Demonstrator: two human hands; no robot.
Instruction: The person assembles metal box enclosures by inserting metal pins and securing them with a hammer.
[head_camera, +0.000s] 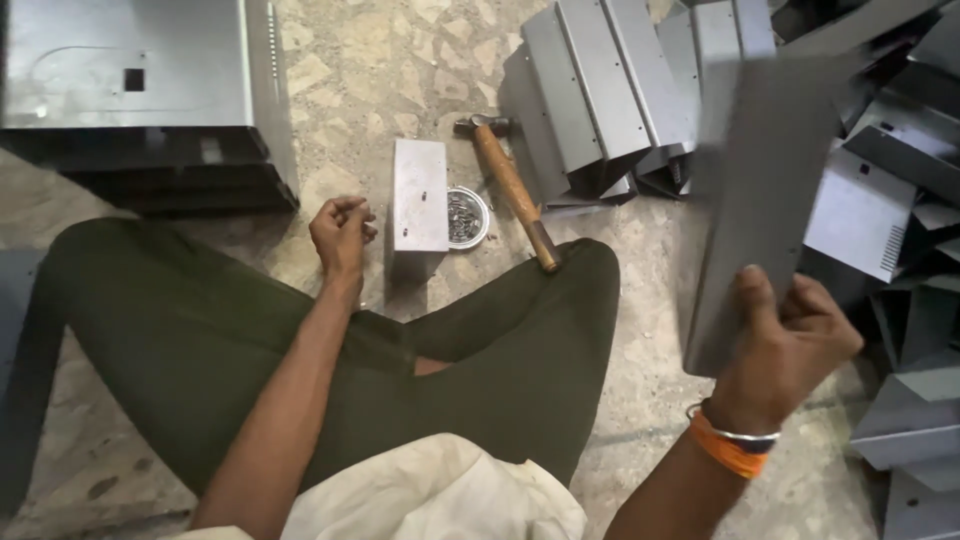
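Sheet: a grey bent metal sheet (760, 190) stands tilted in the air at the right, above the floor, its lower corner in the right hand; its upper part is blurred.
Right hand: the right hand (785, 345) is raised, wrist bent back, thumb on the near face and fingers curled behind — the grip is clenched on the sheet's bottom edge. Orange and silver bangles (735, 445) circle the wrist.
Left hand: the left hand (340, 232) rests low by the knee, fingers curled into a loose fist; I cannot tell whether something small is pinched in it.
Block: a small grey metal block (420, 195) lies on the stone floor (370, 70), just beside the left hand.
Tin: a round tin of small metal bits (467, 216) touches the block's right side.
Hammer: a wooden-handled hammer (510, 185) lies slantwise, handle end near the crossed legs (200, 340).
Stacks: folded grey metal parts (600, 90) are piled behind and right — cut off by the edge.
Box: a big metal box (140, 70) sits top left, partly out of view.
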